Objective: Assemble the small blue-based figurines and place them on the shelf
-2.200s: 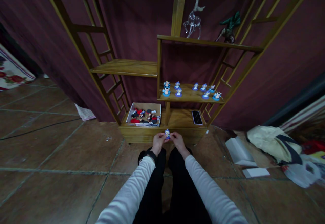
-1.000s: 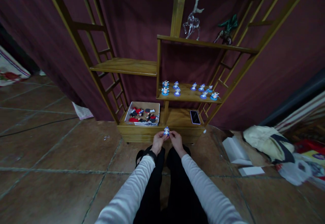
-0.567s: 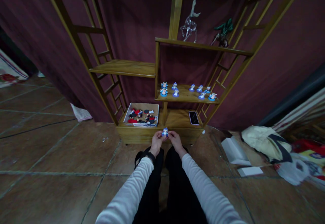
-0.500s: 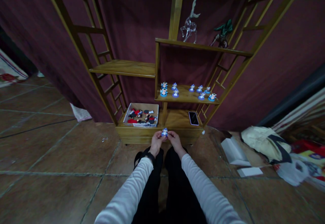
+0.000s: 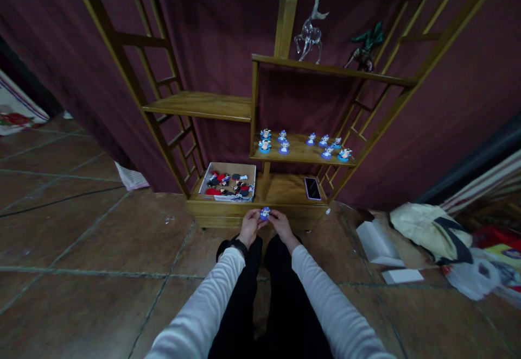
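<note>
Between my two hands is a small blue-and-white figurine [image 5: 265, 213] on a round base, held in front of the low cabinet's drawers. My left hand [image 5: 249, 225] grips its left side, fingers closed. From the right, my right hand [image 5: 281, 223] pinches its edge. Several similar blue and white figurines [image 5: 284, 147] stand in groups on the middle shelf [image 5: 303, 154], at its left and right ends. On the cabinet top, an open cardboard box [image 5: 206, 180] holds several red and black figures [image 5: 220, 178], lying down.
A phone [image 5: 312, 188] lies right of the box. Above stand a clear deer ornament [image 5: 310, 38] and a dark green statue [image 5: 366, 46]. White boxes [image 5: 378, 244], a cream cloth bag [image 5: 427, 228] and plastic bags [image 5: 472, 275] lie on the floor at right; a black cable [image 5: 61, 202] at left.
The figurine has tilted slightly between my hands, showing more of its base. My view has shifted a little, and the shelf items appear slightly farther right.
</note>
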The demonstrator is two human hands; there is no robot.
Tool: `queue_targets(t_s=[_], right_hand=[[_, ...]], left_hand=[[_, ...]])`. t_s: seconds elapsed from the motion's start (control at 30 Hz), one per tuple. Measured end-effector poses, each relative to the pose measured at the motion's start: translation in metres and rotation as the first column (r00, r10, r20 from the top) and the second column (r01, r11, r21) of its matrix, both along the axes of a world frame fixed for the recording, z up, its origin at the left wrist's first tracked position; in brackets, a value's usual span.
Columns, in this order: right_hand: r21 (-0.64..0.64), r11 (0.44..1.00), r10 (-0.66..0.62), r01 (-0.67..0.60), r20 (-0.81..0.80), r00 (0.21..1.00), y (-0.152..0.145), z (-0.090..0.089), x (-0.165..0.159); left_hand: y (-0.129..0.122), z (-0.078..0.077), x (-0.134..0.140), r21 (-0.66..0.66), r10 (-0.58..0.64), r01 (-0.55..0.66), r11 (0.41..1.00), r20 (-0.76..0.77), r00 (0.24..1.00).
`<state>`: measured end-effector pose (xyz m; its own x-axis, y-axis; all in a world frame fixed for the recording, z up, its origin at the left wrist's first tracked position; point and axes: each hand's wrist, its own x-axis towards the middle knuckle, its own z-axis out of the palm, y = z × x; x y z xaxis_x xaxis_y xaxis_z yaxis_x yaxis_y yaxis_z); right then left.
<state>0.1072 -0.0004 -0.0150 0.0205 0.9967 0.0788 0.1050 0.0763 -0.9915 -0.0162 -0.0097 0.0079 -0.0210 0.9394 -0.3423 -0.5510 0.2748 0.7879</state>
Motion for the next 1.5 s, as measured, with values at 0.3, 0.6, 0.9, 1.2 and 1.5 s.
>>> queue_targets(t_s=[0.3, 0.6, 0.9, 1.2, 1.5], right_hand=[[0.009, 1.0, 0.011, -0.011, -0.011, 1.0, 0.002, 0.002, -0.002], [-0.014, 0.995, -0.096, 0.096, -0.062, 0.993, 0.006, -0.006, -0.012], [0.017, 0.994, -0.105, 0.104, 0.071, 0.992, 0.001, -0.005, -0.012], [0.023, 0.994, -0.109, 0.109, 0.014, 0.994, 0.003, -0.004, -0.009], [-0.152, 0.988, -0.042, -0.011, -0.341, 0.939, 0.0, 0.003, -0.008]], left_hand=[[0.012, -0.007, -0.004, -0.125, -0.031, 0.045, 0.991, 0.108, 0.994], [0.019, -0.013, -0.004, -0.204, 0.017, 0.004, 0.979, 0.103, 0.995], [0.017, -0.01, -0.003, -0.205, 0.036, -0.022, 0.979, 0.065, 0.997], [0.014, -0.005, -0.007, -0.167, -0.024, 0.048, 0.985, 0.146, 0.989], [0.008, -0.002, -0.006, -0.112, -0.029, 0.048, 0.993, 0.165, 0.986]])
